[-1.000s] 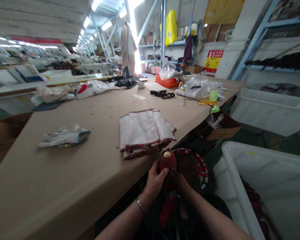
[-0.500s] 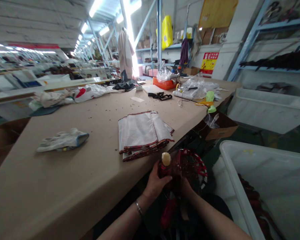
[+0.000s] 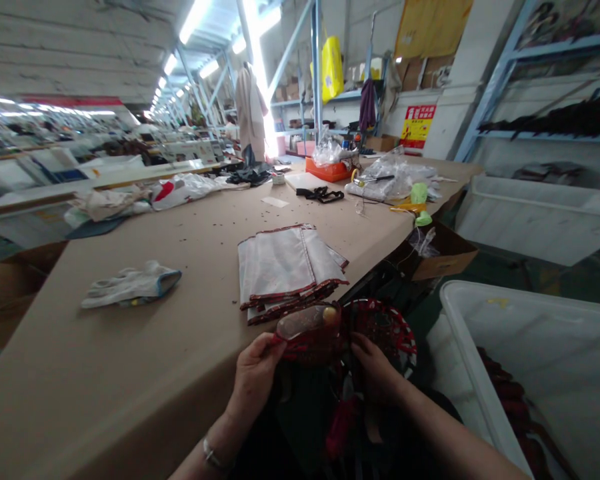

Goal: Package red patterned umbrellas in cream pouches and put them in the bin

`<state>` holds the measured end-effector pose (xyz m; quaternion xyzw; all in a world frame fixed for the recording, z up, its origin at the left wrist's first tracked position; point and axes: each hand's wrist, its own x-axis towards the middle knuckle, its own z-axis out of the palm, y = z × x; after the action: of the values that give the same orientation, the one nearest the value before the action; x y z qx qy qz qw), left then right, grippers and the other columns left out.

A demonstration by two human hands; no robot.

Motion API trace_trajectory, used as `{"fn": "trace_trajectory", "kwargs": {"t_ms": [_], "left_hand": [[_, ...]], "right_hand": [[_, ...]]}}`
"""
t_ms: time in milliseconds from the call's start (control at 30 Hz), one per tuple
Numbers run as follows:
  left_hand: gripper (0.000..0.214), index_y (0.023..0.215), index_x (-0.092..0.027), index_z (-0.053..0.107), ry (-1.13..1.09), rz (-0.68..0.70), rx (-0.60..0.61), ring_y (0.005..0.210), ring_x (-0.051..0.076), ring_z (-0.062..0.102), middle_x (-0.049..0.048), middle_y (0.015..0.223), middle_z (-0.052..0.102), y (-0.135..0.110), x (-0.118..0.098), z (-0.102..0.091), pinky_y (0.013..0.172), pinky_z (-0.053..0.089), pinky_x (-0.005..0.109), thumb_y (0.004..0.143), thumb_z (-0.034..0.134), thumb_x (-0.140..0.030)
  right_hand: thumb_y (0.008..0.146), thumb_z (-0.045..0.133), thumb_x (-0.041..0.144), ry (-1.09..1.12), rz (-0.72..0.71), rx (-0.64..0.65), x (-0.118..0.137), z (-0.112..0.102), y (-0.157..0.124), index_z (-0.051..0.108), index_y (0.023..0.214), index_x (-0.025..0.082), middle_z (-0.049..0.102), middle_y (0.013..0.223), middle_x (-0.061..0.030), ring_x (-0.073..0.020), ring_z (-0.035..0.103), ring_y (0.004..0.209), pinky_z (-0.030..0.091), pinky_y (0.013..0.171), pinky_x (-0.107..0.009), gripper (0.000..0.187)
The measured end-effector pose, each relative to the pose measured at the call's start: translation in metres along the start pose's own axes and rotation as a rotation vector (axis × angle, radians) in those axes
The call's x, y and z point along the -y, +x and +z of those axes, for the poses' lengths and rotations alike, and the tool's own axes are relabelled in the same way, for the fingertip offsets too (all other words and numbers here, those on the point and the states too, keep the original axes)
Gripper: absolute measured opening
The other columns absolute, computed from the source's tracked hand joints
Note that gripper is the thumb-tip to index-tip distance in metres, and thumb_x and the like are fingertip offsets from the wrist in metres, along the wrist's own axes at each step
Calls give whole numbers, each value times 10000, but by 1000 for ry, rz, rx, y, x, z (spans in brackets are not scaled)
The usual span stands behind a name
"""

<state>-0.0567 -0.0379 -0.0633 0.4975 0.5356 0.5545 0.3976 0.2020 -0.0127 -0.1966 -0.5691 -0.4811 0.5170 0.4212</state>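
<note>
My left hand is closed on the edge of a red patterned fabric cover, pulled out sideways from a small cream knob. My right hand grips the dark red folded umbrella just right of the knob, fingers wrapped round it. Both hands are at the near edge of the brown table. A stack of grey fabric sleeves with red trim lies on the table just beyond my hands.
A white work glove lies on the table to the left. A white plastic bin with red items stands at the right. An open cardboard box sits by the table edge. Plastic bags, an orange tray and tools crowd the far end.
My left hand has moved left and down from the knob, drawing the red cover out sideways. The knob now shows beside the stretched fabric. My right hand stays on the umbrella.
</note>
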Motion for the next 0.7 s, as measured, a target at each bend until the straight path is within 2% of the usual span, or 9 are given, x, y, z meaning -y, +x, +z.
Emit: {"fn": "trace_trajectory", "kwargs": {"t_ms": [133, 200, 233, 300, 400, 467, 533, 633, 700], "left_hand": [[174, 722, -174, 696, 46, 178, 183, 652, 139, 570, 3, 697, 667, 17, -60, 1, 615, 505, 232, 731, 701, -348], [178, 791, -175, 710, 45, 254, 217, 688, 150, 599, 20, 764, 699, 28, -96, 6, 654, 530, 256, 763, 680, -349], [186, 805, -175, 706, 32, 293, 211, 681, 145, 602, 19, 760, 697, 33, -112, 7, 658, 535, 258, 777, 675, -356], [207, 848, -176, 688, -37, 379, 158, 689, 137, 613, 15, 770, 689, 42, -136, 5, 687, 544, 271, 811, 655, -377], [247, 921, -177, 655, -152, 477, 42, 763, 158, 652, 30, 819, 688, 52, -147, -11, 749, 553, 320, 832, 635, -406], [250, 891, -166, 648, -129, 446, -40, 754, 163, 660, 36, 797, 692, 56, -137, -27, 737, 552, 323, 817, 647, -404], [230, 815, -156, 650, -27, 365, -110, 687, 145, 645, 26, 737, 687, 58, -117, -46, 685, 540, 290, 798, 658, -385], [199, 734, -151, 660, 190, 278, -127, 603, 120, 595, 6, 659, 666, 57, -84, -69, 606, 501, 243, 768, 664, -348], [179, 713, -156, 664, 326, 302, -97, 573, 112, 563, -5, 621, 643, 57, -66, -76, 568, 471, 226, 760, 655, -329]], "right_hand": [[685, 743, 490, 223, -208, 376, 88, 2, 10, 515, 1318, 222, 630, 1262, -89, -258, 554, 1199, 402, 1049, -412, 724], [655, 781, 459, 255, -238, 534, 140, 7, 17, 599, 1225, 211, 680, 1166, -65, -254, 609, 1097, 441, 996, -420, 647], [652, 785, 447, 254, -262, 545, 164, 8, 19, 660, 1119, 191, 710, 1081, -53, -243, 638, 1021, 462, 962, -412, 547], [674, 766, 426, 315, -354, 420, 206, 8, 19, 705, 952, 177, 736, 947, -24, -213, 664, 909, 485, 917, -387, 378], [742, 697, 410, 502, -455, 18, 239, -10, 12, 667, 1021, 218, 738, 953, 8, -189, 677, 896, 505, 897, -370, 340], [757, 672, 416, 537, -378, -181, 236, -32, 4, 629, 1082, 242, 736, 981, 10, -191, 689, 884, 530, 859, -371, 371], [733, 681, 442, 457, -227, -252, 210, -57, -1, 625, 1060, 239, 741, 961, -7, -210, 701, 836, 553, 793, -376, 389], [679, 683, 513, 205, -2, -224, 134, -88, -3, 647, 1006, 213, 749, 932, -60, -258, 706, 804, 562, 732, -390, 445], [651, 663, 545, -41, 73, -289, 73, -100, -1, 662, 984, 195, 748, 925, -93, -295, 698, 861, 553, 771, -413, 483]]}}
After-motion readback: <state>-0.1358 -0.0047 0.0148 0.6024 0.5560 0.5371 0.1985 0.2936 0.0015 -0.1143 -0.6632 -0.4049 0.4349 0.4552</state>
